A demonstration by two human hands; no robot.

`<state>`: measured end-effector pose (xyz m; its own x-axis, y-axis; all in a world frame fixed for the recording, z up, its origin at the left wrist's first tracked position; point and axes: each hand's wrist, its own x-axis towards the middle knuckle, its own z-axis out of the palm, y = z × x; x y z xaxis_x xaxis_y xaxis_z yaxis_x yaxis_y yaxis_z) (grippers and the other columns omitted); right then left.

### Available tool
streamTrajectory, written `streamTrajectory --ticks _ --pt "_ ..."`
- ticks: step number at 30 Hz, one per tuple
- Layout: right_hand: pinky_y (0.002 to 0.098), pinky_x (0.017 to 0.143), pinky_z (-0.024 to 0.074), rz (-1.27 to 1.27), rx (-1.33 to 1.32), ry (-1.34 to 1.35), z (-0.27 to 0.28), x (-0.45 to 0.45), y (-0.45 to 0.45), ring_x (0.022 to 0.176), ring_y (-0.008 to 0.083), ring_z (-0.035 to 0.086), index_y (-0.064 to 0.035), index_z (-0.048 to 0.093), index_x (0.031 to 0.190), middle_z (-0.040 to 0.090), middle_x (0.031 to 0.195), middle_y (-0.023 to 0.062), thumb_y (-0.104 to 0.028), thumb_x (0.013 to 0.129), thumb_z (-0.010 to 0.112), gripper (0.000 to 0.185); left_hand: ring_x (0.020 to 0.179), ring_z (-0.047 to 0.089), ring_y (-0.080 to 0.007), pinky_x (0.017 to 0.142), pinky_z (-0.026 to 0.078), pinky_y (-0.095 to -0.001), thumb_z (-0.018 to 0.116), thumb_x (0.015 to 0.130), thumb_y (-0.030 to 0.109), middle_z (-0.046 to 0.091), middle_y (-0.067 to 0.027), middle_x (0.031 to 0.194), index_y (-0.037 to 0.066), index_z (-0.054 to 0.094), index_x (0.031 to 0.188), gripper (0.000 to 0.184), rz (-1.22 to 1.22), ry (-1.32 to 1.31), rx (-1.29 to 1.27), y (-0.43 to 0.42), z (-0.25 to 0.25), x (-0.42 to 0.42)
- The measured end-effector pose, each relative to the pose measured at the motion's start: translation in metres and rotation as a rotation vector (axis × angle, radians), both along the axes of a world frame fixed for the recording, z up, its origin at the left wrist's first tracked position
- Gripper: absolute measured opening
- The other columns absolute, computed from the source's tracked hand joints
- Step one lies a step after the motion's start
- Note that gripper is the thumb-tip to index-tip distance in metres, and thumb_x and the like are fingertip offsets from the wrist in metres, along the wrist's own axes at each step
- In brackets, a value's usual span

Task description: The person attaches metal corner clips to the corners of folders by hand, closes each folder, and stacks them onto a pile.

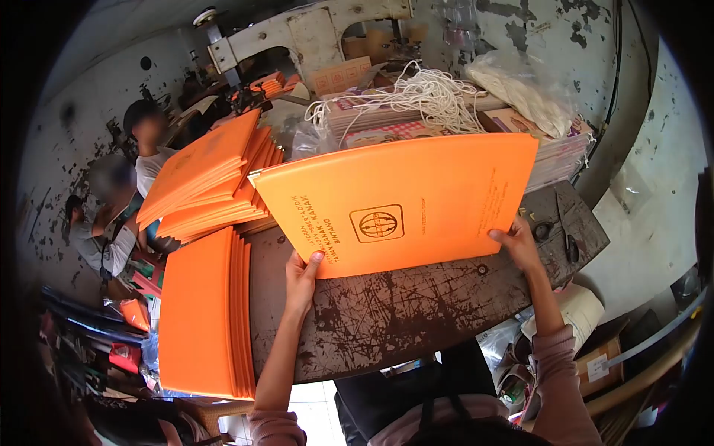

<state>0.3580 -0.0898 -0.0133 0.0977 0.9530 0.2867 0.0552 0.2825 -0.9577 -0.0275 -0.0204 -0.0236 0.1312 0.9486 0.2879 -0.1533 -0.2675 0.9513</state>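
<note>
An orange folder [439, 201] with black printing and a globe-like emblem is held tilted above the worn dark table [372, 327]. My left hand [303, 276] grips its lower left corner, thumb on the front. At its lower right edge, my right hand [517, 241] pinches it the same way. Beside my left forearm lies a stack of plain-faced orange folders [197, 312]. Behind that stack, more orange folders [212, 171] are piled unevenly, with printing faintly visible on the top one.
A pair of scissors [569, 238] lies at the table's right. Beyond the folder sit bundled printed stacks [554, 160], a heap of white cord [424, 97] and a plastic bag [520, 85]. A metal machine [297, 37] stands behind. Several people, one a seated person [152, 160], are at left.
</note>
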Motion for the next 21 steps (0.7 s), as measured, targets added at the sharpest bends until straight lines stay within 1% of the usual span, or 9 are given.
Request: streamTrajectory --ticks 4,5,6,8,10,12,16,19,21 --pt "0.0251 0.075 0.0450 -0.013 0.213 0.100 0.008 -0.020 -0.005 0.086 0.0122 0.058 0.0022 0.053 0.105 0.061 0.098 0.0069 -0.008 0.078 0.063 0.031 0.093 0.054 -0.0118 0.084 0.042 -0.0266 0.058 0.085 0.016 0.060 -0.0085 0.101 -0.002 0.047 0.115 0.037 0.135 0.048 0.075 -0.017 0.032 -0.007" --pt "0.0253 0.076 0.0449 -0.033 0.214 0.257 0.019 -0.028 -0.007 0.087 0.0129 0.058 0.0027 0.052 0.106 0.061 0.098 0.0077 -0.009 0.078 0.062 0.032 0.092 0.054 -0.0125 0.083 0.042 -0.0278 0.060 0.084 0.017 0.062 -0.0079 0.096 -0.002 0.047 0.115 0.039 0.215 0.089 0.177 -0.023 0.045 -0.009" --pt "0.0254 0.077 0.0448 -0.053 0.207 0.417 0.028 -0.037 -0.012 0.088 0.0135 0.058 0.0032 0.052 0.107 0.061 0.099 0.0084 -0.009 0.079 0.062 0.033 0.102 0.051 -0.0149 0.088 0.040 -0.0298 0.057 0.085 0.014 0.056 -0.0098 0.108 -0.001 0.043 0.120 0.041 0.231 0.098 0.224 -0.036 0.062 -0.016" --pt "0.0267 0.078 0.0455 -0.045 0.211 0.457 0.053 -0.053 -0.011 0.088 0.0148 0.059 0.0047 0.050 0.110 0.060 0.100 0.0093 -0.011 0.081 0.060 0.034 0.128 0.027 -0.0269 0.101 0.029 -0.0410 0.055 0.085 0.016 0.027 -0.0159 0.137 0.001 0.025 0.130 0.056 0.373 -0.131 0.489 -0.063 0.084 -0.021" --pt "0.0279 0.079 0.0459 0.001 0.149 0.540 0.076 -0.073 -0.007 0.091 0.0156 0.058 0.0055 0.049 0.111 0.059 0.104 0.0103 -0.013 0.083 0.058 0.035 0.129 0.024 -0.0316 0.101 0.028 -0.0451 0.056 0.084 0.021 0.026 -0.0187 0.138 0.002 0.025 0.131 0.059 0.547 -0.112 0.611 -0.092 0.086 -0.026" --pt "0.0285 0.080 0.0460 0.027 0.156 0.552 0.100 -0.097 0.007 0.093 0.0163 0.057 0.0060 0.049 0.112 0.058 0.105 0.0106 -0.014 0.084 0.057 0.035 0.129 0.024 -0.0328 0.100 0.028 -0.0462 0.058 0.083 0.024 0.024 -0.0200 0.138 0.001 0.026 0.130 0.061 0.534 0.117 0.562 -0.118 0.061 -0.028" --pt "0.0309 0.083 0.0459 0.235 0.122 0.673 0.152 -0.163 0.051 0.098 0.0186 0.056 0.0054 0.047 0.114 0.055 0.110 0.0120 -0.019 0.086 0.054 0.037 0.122 0.033 -0.0397 0.095 0.033 -0.0482 0.061 0.079 0.030 0.024 -0.0246 0.136 0.002 0.042 0.121 0.054 0.564 0.910 0.481 -0.134 0.014 -0.033" --pt "0.0337 0.085 0.0464 0.443 0.043 0.744 0.188 -0.221 0.105 0.099 0.0206 0.055 0.0039 0.049 0.109 0.055 0.108 0.0125 -0.020 0.086 0.054 0.033 0.116 0.037 -0.0421 0.093 0.035 -0.0474 0.062 0.079 0.031 0.024 -0.0261 0.134 0.005 0.048 0.117 0.048 0.404 1.249 0.253 -0.136 0.004 -0.027" --pt "0.0312 0.076 0.0471 0.514 0.111 0.866 0.200 -0.267 0.158 0.088 0.0217 0.057 0.0038 0.048 0.108 0.056 0.103 0.0125 -0.013 0.082 0.058 0.032 0.115 0.039 -0.0419 0.092 0.035 -0.0472 0.062 0.079 0.031 0.025 -0.0263 0.134 0.006 0.047 0.117 0.048 0.420 1.235 0.253 -0.133 -0.001 -0.027"
